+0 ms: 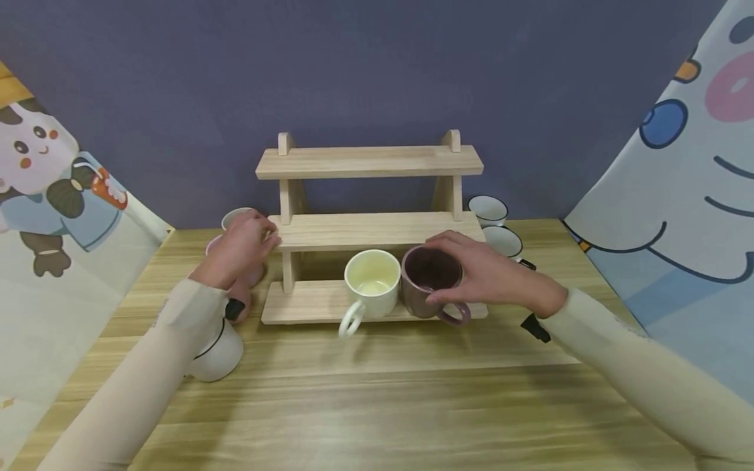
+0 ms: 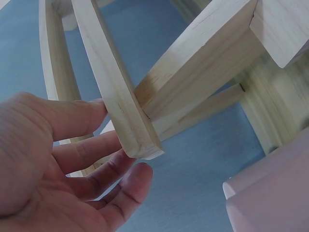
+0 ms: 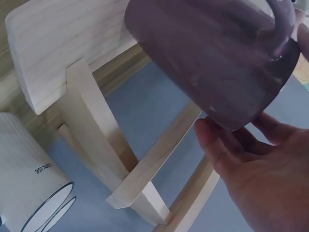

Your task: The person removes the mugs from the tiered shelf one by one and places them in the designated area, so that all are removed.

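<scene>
Head view: right hand (image 1: 489,275) grips the purple mug (image 1: 429,280) by its rim from above, setting it on the bottom shelf of the rack (image 1: 368,229), just beside a cream mug (image 1: 371,282); left hand (image 1: 241,248) rests fingers against the rack's left end, steadying. Left wrist: fingers (image 2: 82,121) straight, touching the shelf edge, nothing held. Right wrist: the purple mug's wall sits against curled fingers (image 3: 217,145). Glazed ceramic, I'd judge: stiff, fairly heavy, slick, chippable. Rim or handle gives the surest hold.
</scene>
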Tool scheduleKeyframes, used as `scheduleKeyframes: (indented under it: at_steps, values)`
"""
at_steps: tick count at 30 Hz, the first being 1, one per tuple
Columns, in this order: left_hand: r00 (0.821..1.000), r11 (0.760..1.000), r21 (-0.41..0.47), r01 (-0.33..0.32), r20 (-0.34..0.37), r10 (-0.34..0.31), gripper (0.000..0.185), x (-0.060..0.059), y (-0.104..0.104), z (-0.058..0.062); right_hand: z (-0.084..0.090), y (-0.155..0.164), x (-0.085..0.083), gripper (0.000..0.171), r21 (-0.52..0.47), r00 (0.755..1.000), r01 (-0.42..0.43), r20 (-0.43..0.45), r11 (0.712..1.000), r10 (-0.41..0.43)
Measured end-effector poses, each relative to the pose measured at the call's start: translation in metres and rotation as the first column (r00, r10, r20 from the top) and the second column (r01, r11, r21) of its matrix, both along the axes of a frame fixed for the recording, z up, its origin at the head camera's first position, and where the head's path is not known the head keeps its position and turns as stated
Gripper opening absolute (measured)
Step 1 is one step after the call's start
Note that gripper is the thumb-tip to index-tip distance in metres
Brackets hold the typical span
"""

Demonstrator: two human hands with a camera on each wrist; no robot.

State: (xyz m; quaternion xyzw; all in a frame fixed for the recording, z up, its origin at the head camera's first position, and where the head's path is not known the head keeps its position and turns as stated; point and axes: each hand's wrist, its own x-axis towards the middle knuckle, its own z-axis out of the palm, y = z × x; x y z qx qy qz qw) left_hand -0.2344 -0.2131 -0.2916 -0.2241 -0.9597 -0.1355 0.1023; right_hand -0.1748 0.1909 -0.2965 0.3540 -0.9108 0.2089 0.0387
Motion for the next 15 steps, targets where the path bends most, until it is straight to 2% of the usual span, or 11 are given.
scheduleKeyframes:
  at_steps: [6,12,15]
  values:
    - [1.000,1.000,0.004,-0.005,0.004,0.005,0.025,-0.0002,-0.0005,-0.0006,-0.0019,-0.0023,0.0000,0.081,0.006,0.999,-0.005,-0.032,1.000,0.005]
    - [1.000,1.000,-0.007,-0.003,0.003,0.003,0.024,-0.0003,0.0015,0.0001,-0.0052,-0.0041,-0.0012,0.072,-0.041,0.992,-0.028,-0.123,0.999,0.023]
    - [1.000,1.000,-0.004,-0.001,-0.001,0.001,0.024,0.0001,0.0014,0.0002,-0.0063,-0.0049,-0.0008,0.072,-0.054,0.990,-0.026,-0.142,0.998,0.018]
